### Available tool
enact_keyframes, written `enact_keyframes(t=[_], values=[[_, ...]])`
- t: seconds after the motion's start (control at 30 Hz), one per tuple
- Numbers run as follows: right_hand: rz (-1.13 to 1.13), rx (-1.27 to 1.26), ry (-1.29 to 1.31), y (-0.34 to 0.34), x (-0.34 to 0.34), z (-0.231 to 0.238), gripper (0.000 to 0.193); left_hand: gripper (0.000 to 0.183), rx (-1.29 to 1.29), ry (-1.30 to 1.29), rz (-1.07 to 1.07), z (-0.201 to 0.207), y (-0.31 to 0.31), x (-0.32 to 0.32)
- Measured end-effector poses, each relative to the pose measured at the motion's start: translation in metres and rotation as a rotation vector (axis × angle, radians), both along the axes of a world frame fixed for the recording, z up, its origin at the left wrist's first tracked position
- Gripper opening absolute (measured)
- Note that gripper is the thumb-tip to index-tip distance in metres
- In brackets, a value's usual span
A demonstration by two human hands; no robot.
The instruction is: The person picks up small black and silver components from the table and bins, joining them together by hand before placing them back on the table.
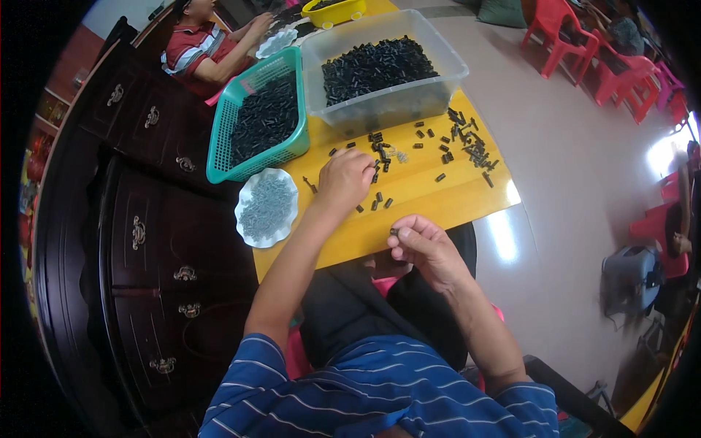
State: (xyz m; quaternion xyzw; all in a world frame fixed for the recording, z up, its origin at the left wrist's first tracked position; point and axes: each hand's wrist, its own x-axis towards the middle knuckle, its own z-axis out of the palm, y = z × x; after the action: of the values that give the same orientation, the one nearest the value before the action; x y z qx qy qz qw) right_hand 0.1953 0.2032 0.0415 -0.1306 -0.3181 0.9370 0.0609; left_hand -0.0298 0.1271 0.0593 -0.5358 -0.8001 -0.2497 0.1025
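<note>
My right hand (429,252) is closed at the table's near edge, pinching a small black cylindrical piece (394,231) between thumb and fingers. Over the table, my left hand (346,179) has its fingers curled down and drawn together at the loose black pieces (380,146). Its fingertips are partly hidden, so what it grips cannot be made out. Below it lie a few more short black tubes (376,203). A little pile of small clear parts (401,156) sits just right of the left hand. Left of that hand is a scalloped white dish (243,228) filled with small clear or silvery parts.
Behind my hands, a green basket (219,150) and a translucent tub (380,113) hold many black pieces on the yellow table (438,201). More black parts (478,153) are scattered right. A dark cabinet (146,248) borders the left; another person (208,55) works at the far side.
</note>
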Motion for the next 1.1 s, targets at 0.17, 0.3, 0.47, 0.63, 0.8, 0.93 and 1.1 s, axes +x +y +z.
enact_keyframes(t=[0.17,0.3,0.47,0.63,0.8,0.93,1.1], values=[[0.008,-0.048,-0.017,0.000,0.000,0.003,0.012,0.005,-0.110,-0.027,0.004,-0.007,0.017,-0.007],[0.003,-0.022,-0.024,0.002,0.000,0.003,0.010,0.008,-0.178,-0.052,0.052,-0.003,0.025,-0.005],[0.006,-0.025,-0.022,0.001,0.000,0.003,0.010,0.010,-0.241,-0.061,0.084,-0.004,0.031,-0.005],[0.007,-0.029,-0.036,0.001,0.000,0.007,0.010,0.013,-0.285,-0.044,0.105,-0.002,0.036,-0.002],[0.008,-0.044,-0.019,0.000,0.000,0.005,0.009,0.012,-0.015,-0.055,0.041,0.008,0.011,-0.005],[-0.003,-0.062,-0.025,0.000,0.001,0.003,0.009,0.012,0.084,-0.525,0.038,0.036,-0.022,0.021],[-0.041,-0.077,-0.018,-0.001,0.002,0.003,0.014,0.013,0.192,-1.119,-0.073,0.034,-0.063,0.049]])
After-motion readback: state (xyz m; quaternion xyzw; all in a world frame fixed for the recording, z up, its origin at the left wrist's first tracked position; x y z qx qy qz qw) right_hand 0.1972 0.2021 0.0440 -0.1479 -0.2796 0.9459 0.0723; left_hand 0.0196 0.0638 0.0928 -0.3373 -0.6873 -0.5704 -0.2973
